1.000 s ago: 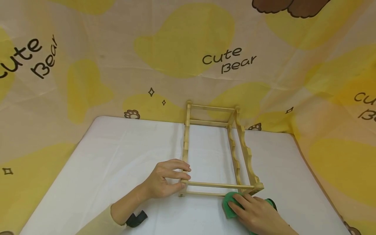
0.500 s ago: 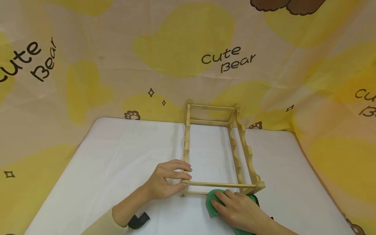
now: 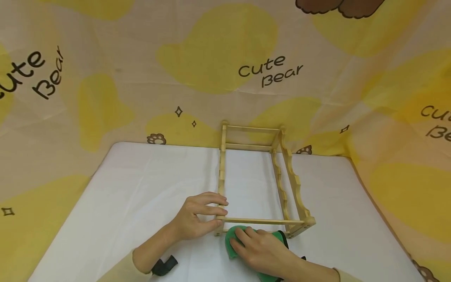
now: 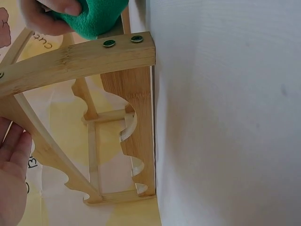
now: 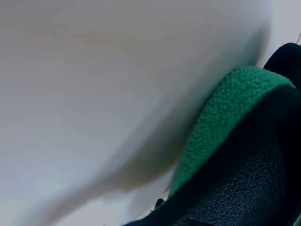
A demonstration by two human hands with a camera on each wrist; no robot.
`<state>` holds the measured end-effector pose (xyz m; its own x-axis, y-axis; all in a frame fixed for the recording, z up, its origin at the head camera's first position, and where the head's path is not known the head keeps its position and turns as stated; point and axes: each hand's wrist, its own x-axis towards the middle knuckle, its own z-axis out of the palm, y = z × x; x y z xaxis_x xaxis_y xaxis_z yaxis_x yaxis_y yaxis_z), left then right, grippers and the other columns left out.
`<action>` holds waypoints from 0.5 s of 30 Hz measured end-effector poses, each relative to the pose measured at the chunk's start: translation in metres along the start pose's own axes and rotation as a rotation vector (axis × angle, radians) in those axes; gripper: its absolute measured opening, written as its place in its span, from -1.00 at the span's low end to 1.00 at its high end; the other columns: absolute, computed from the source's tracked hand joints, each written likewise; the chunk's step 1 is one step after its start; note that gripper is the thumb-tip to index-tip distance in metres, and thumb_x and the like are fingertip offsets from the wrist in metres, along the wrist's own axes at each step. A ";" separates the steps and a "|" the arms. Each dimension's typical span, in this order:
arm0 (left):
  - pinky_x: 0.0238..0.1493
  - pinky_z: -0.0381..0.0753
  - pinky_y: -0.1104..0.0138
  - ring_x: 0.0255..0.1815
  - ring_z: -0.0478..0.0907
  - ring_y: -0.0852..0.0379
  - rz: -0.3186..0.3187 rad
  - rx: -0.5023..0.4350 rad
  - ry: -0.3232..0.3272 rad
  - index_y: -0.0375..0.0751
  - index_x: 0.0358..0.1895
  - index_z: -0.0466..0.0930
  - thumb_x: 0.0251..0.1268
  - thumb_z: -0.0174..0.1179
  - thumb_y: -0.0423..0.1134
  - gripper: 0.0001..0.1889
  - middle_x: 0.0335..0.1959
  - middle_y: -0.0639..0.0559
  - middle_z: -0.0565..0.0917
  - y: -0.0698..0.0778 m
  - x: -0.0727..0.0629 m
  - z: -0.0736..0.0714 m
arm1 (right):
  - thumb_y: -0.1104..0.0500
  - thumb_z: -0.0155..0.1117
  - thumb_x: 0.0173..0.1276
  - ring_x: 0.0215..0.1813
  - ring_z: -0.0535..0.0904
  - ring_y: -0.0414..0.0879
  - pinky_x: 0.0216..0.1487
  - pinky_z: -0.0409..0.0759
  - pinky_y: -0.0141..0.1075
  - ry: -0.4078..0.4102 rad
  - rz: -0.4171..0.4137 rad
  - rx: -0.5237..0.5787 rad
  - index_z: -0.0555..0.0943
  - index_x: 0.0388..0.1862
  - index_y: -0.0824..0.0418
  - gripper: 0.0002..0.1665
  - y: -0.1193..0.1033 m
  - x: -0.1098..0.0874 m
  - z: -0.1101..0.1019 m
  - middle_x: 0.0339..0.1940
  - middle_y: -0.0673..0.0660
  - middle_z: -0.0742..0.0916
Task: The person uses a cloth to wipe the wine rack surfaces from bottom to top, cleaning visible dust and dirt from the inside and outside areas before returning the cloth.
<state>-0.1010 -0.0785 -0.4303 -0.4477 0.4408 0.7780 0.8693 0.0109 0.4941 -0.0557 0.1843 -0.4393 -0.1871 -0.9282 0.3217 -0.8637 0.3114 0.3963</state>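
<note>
A light wooden rack [image 3: 222, 164] with scalloped side rails stands on the white tabletop. At its near left corner, my left hand [image 3: 197, 215] holds the side rail, fingers over the top and thumb at the front. My right hand [image 3: 262, 250] grips a bunched green cloth [image 3: 230, 239] against the lower front bar, near the left corner. From the left wrist view, the cloth [image 4: 101, 19] bulges over the far end of the rack's near bar [image 4: 80, 59]. Its fuzzy green side and black edging fill the right of the right wrist view.
A white tabletop [image 3: 158, 176] spreads around the rack. Yellow printed fabric [image 3: 218, 47] rises behind it and on both sides, close to the rack's far end. A small dark object [image 3: 165, 265] shows beneath the left wrist.
My right hand has slid left along the front bar with the green cloth, from the right corner toward the left one. The left hand and the rack keep their place.
</note>
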 end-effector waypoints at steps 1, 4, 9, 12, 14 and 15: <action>0.16 0.74 0.07 0.04 0.72 -0.18 -0.001 -0.001 -0.001 -0.20 -0.15 0.82 -0.01 0.43 -0.58 -0.67 -0.06 -0.17 0.78 0.000 0.000 0.000 | 0.25 -0.46 0.76 -0.39 0.50 -0.23 -0.59 0.38 -0.60 -0.004 -0.006 -0.007 0.73 -0.01 0.11 -0.33 -0.001 0.003 0.000 -0.16 0.02 0.68; 0.17 0.73 0.07 0.05 0.72 -0.18 -0.001 -0.004 -0.003 -0.21 -0.14 0.82 -0.01 0.43 -0.58 -0.67 -0.05 -0.18 0.78 0.000 -0.001 0.000 | 0.26 -0.46 0.75 -0.38 0.52 -0.24 -0.58 0.39 -0.61 -0.011 -0.019 -0.030 0.74 0.00 0.11 -0.33 -0.003 0.010 0.002 -0.15 0.02 0.69; 0.18 0.73 0.06 0.06 0.71 -0.19 0.000 -0.005 -0.004 -0.21 -0.13 0.82 0.00 0.42 -0.58 -0.67 -0.05 -0.18 0.78 -0.001 -0.002 -0.001 | 0.26 -0.46 0.74 -0.34 0.56 -0.24 -0.53 0.47 -0.60 -0.043 -0.032 -0.047 0.76 0.01 0.10 -0.31 -0.006 0.017 0.003 -0.09 0.03 0.71; 0.18 0.73 0.07 0.06 0.71 -0.18 -0.005 -0.012 -0.005 -0.21 -0.13 0.82 -0.01 0.42 -0.59 -0.66 -0.04 -0.18 0.78 0.000 -0.003 -0.002 | 0.26 -0.47 0.74 -0.34 0.56 -0.24 -0.51 0.49 -0.59 -0.060 -0.030 -0.043 0.76 0.02 0.10 -0.30 -0.006 0.017 0.004 -0.09 0.04 0.71; 0.18 0.73 0.06 0.07 0.71 -0.19 -0.008 -0.019 -0.006 -0.21 -0.13 0.82 -0.01 0.42 -0.59 -0.66 -0.04 -0.18 0.78 0.000 -0.003 -0.002 | 0.25 -0.47 0.74 -0.35 0.56 -0.24 -0.51 0.50 -0.59 -0.065 -0.022 -0.034 0.76 0.02 0.10 -0.30 -0.006 0.016 0.003 -0.10 0.04 0.71; 0.18 0.73 0.06 0.06 0.71 -0.19 -0.007 -0.021 -0.007 -0.21 -0.13 0.81 0.00 0.42 -0.59 -0.66 -0.04 -0.18 0.78 0.000 -0.003 -0.002 | 0.25 -0.48 0.74 -0.36 0.55 -0.24 -0.51 0.50 -0.59 -0.067 -0.016 -0.025 0.76 0.02 0.10 -0.29 -0.006 0.015 0.002 -0.11 0.03 0.70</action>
<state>-0.1004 -0.0814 -0.4322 -0.4519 0.4470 0.7720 0.8617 -0.0049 0.5073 -0.0545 0.1684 -0.4389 -0.2050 -0.9444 0.2570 -0.8548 0.3007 0.4229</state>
